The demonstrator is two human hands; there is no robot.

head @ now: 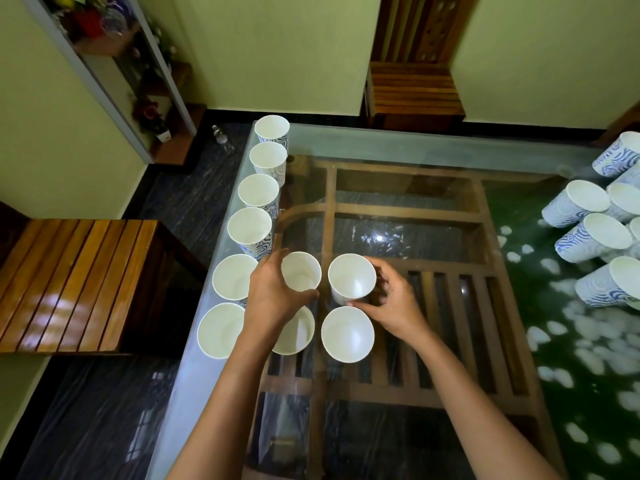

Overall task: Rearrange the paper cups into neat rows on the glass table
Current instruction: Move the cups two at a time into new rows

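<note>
White paper cups with blue swirl patterns stand on the glass table (398, 143). Several form a straight row along the left edge, from a far cup (272, 129) to a near cup (221, 330). My left hand (273, 296) grips a cup (302, 271) in a second row, partly hiding the cup (298, 332) in front of it. To the right, my right hand (391, 303) holds a cup (352, 278) by its side, behind another cup (347, 333). Both held cups are upright, at table level.
A loose cluster of several cups (595, 237) stands at the table's right edge. A wooden frame (408, 213) shows through the glass. A slatted wooden bench (76, 282) sits left of the table, another (414, 91) behind it. A plastic bottle (221, 136) lies on the floor.
</note>
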